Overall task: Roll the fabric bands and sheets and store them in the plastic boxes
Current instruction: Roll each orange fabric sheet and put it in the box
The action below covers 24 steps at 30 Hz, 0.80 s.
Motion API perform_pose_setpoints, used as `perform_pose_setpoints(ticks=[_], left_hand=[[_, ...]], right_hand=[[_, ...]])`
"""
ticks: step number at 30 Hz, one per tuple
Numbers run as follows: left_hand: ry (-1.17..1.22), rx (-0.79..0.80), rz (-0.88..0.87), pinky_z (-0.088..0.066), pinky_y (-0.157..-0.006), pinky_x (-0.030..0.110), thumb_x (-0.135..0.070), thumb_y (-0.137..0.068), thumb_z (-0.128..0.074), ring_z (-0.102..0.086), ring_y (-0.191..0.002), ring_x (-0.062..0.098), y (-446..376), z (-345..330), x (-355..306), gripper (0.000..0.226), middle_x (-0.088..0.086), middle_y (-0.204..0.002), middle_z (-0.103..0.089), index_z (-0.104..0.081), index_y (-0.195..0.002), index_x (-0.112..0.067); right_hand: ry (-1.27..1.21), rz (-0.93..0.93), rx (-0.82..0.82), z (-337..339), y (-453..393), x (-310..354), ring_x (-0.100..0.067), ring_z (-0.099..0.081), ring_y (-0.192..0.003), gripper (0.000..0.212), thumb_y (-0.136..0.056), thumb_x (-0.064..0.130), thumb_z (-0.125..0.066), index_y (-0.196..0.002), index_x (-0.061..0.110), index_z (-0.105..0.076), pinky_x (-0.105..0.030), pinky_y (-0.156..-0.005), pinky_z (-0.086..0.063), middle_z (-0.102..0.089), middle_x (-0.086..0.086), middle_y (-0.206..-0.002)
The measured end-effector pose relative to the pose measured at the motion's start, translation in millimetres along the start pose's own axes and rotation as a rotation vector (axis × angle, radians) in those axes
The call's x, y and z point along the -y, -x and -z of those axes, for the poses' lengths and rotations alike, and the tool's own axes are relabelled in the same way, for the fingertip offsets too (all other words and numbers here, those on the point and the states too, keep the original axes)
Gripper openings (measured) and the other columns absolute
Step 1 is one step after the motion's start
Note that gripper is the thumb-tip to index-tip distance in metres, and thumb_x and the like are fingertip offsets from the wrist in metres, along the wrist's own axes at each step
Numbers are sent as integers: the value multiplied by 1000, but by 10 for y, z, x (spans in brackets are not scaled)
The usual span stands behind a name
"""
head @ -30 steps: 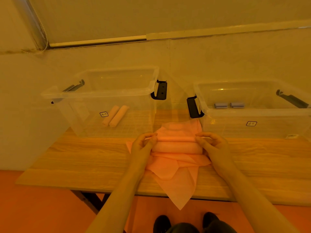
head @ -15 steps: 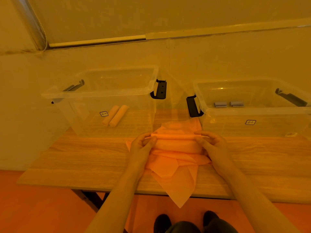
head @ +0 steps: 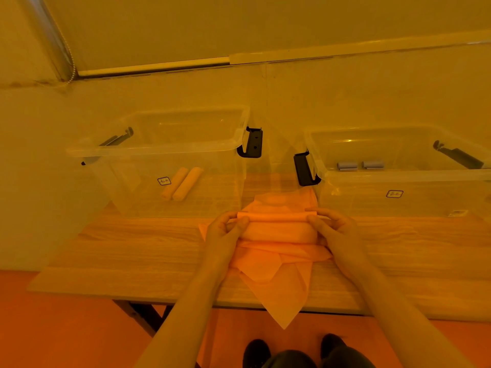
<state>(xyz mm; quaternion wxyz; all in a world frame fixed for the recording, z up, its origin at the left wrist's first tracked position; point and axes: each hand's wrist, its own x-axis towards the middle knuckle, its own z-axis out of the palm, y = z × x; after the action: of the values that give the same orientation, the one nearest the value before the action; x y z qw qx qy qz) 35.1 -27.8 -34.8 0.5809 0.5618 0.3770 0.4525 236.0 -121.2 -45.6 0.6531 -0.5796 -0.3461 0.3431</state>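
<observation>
An orange fabric sheet (head: pixel 276 264) lies on the wooden table (head: pixel 132 248), partly rolled, with one corner hanging over the front edge. My left hand (head: pixel 225 229) pinches the left end of the roll (head: pixel 279 229) and my right hand (head: pixel 334 229) pinches the right end. Behind to the left stands a clear plastic box (head: pixel 164 150) holding two orange fabric rolls (head: pixel 183 183). A second clear plastic box (head: pixel 398 176) at the right holds two small grey rolls (head: pixel 360 165).
Both boxes have black clip handles (head: pixel 252 143) facing the gap between them. A wall runs close behind the boxes. The table's front edge is near my body, and my shoes (head: pixel 292 351) show below it on the orange floor.
Both hands have turned the roll a little further away from me, lifting a thin fold of fabric along its top. The boxes have not moved.
</observation>
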Motion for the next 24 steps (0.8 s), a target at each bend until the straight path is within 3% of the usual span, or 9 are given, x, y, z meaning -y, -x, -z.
perform_pose_setpoints(ticks=[4,7,9,12,15,19,24], left_hand=[[12,-42,27,-40,-42,16,-11,-90,-62,-52,-46,-4,1,-4,-11,10,-11,-58,-60,-66,-99,-13],[-6,-48,16,-39,-43,15,-21,-90,-63,-51,-47,-5,8,-8,-10,8,-14,-54,-60,-68,-93,-15],[-7,-51,6,-39,-42,15,-21,-90,-63,-51,-47,-4,17,-12,-12,7,-15,-54,-60,-68,-91,-17],[18,-28,2,-45,-47,17,-18,-91,-62,-60,-57,-1,25,-8,-29,11,-13,-66,-68,-69,-97,-22],[22,2,19,-52,-56,20,-15,-91,-61,-67,-72,3,25,4,-34,18,-11,-79,-73,-66,-106,-23],[-6,-2,8,-44,-46,16,-12,-90,-61,-59,-54,-1,41,-9,-47,5,-10,-59,-66,-66,-92,-13],[-36,5,-33,-40,-41,14,-12,-93,-58,-54,-46,-4,62,-16,-79,4,-10,-55,-63,-62,-92,-14]], right_hand=[[27,34,-10,-9,13,-3,-22,-64,-92,18,-89,26,-65,-105,28,-70,-36,-69,-55,-69,-6,-103],[13,35,-20,-14,31,32,-8,-59,-70,12,-87,25,-65,-98,27,-71,-19,-52,-46,-66,1,-86],[-7,35,-14,-9,45,43,-2,-59,-64,8,-86,24,-66,-92,25,-71,-15,-49,-44,-67,5,-80],[-2,36,7,-10,51,53,-5,-63,-68,20,-83,17,-70,-103,20,-71,-16,-52,-48,-70,0,-86],[-9,5,21,2,27,49,-17,-69,-84,36,-80,12,-72,-114,24,-67,-25,-63,-57,-72,-2,-99],[-96,-18,28,11,22,35,-23,-71,-87,27,-81,10,-70,-107,19,-69,-30,-66,-59,-74,-7,-97],[-15,59,12,-32,40,37,1,-59,-53,7,-90,12,-62,-96,14,-65,-15,-44,-45,-66,4,-68]])
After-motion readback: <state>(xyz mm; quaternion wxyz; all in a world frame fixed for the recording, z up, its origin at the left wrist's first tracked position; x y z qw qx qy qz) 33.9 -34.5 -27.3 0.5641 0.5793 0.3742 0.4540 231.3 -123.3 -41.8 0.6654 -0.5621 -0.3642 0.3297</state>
